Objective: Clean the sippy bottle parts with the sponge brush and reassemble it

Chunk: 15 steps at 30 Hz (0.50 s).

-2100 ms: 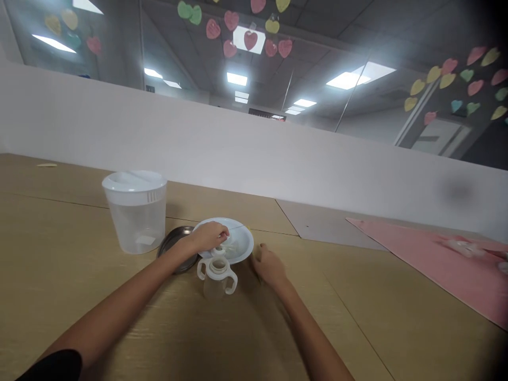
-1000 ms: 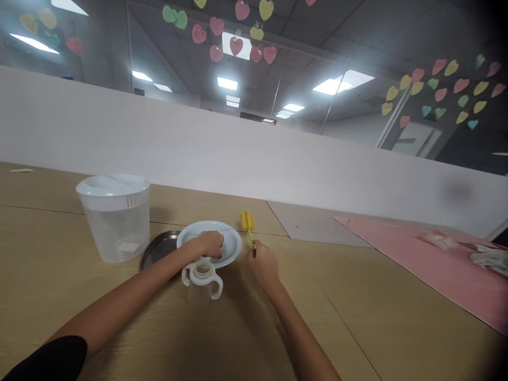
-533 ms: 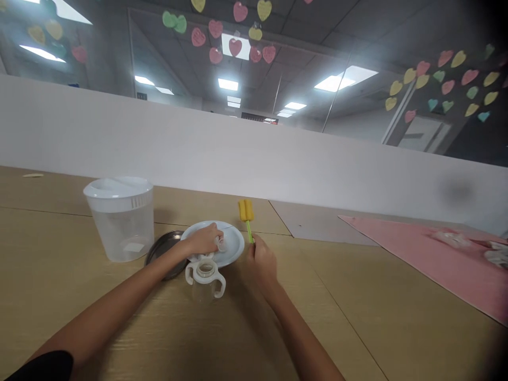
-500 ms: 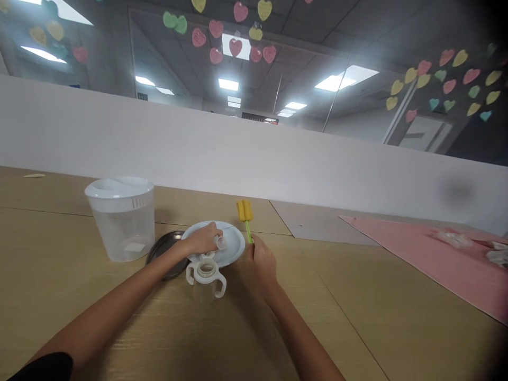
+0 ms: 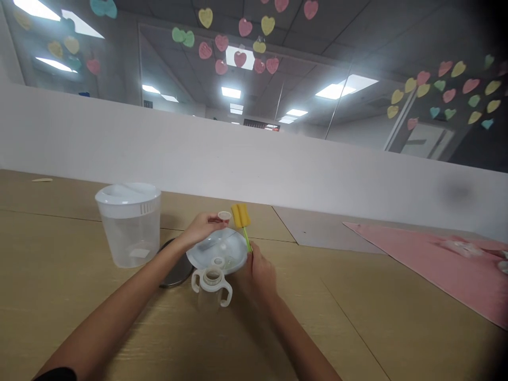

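Observation:
My left hand [image 5: 204, 227] is closed on a small clear cap [image 5: 224, 216] with its round opening turned up, held above the white bowl [image 5: 194, 257]. In my right hand [image 5: 262, 270] is the green handle of a sponge brush [image 5: 241, 215]; its yellow head stands upright close to the cap, and I cannot tell whether they touch. Inside the bowl lie a white ring [image 5: 218, 263] and some clear parts that are hard to make out. Before the bowl stands a clear baby bottle [image 5: 213, 286] with two white handles and an uncovered mouth.
A dark metal plate [image 5: 177, 273] lies left of the bowl, partly behind my left forearm. Farther left stands a clear bucket with a white lid [image 5: 129, 225]. A pink mat [image 5: 428, 264] covers the right side, and a white wall [image 5: 238, 159] bounds the table behind.
My right hand has picked up the sponge brush and raised it. My left hand has taken the clear cap out of the bowl and lifted it toward the yellow sponge head.

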{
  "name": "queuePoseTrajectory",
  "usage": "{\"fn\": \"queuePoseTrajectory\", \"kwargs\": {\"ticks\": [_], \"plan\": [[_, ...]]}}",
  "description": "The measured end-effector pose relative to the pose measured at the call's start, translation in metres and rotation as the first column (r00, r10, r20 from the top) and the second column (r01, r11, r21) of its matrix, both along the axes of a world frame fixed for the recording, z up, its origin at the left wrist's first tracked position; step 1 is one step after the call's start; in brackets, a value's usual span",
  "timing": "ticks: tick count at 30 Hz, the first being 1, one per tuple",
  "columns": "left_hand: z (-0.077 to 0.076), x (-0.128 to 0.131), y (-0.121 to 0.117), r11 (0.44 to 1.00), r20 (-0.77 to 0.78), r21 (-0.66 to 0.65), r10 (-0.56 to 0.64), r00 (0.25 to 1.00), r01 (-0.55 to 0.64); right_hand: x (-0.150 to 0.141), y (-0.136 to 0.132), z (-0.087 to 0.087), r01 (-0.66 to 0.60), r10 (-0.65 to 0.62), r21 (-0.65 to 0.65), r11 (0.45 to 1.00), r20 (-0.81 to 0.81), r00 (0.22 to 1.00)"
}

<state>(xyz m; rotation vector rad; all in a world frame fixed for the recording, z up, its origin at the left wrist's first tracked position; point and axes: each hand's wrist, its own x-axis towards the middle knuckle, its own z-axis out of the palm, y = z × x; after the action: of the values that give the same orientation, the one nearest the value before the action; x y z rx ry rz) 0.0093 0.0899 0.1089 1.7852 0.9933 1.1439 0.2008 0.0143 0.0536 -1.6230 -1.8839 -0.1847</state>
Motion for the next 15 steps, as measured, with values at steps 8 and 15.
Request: {"fn": "queuePoseTrajectory", "kwargs": {"ticks": [8, 15], "plan": [[0.055, -0.014, -0.011, 0.968, -0.306, 0.252, 0.063, 0.950, 0.017, 0.001, -0.001, -0.007, -0.088, 0.102, 0.218, 0.972, -0.054, 0.993], [0.069, -0.024, -0.042, 0.906, -0.636, 0.416, 0.353, 0.686, -0.081, -0.002, -0.006, -0.007, -0.150, 0.156, 0.287, 0.946, 0.001, 0.988]]}}
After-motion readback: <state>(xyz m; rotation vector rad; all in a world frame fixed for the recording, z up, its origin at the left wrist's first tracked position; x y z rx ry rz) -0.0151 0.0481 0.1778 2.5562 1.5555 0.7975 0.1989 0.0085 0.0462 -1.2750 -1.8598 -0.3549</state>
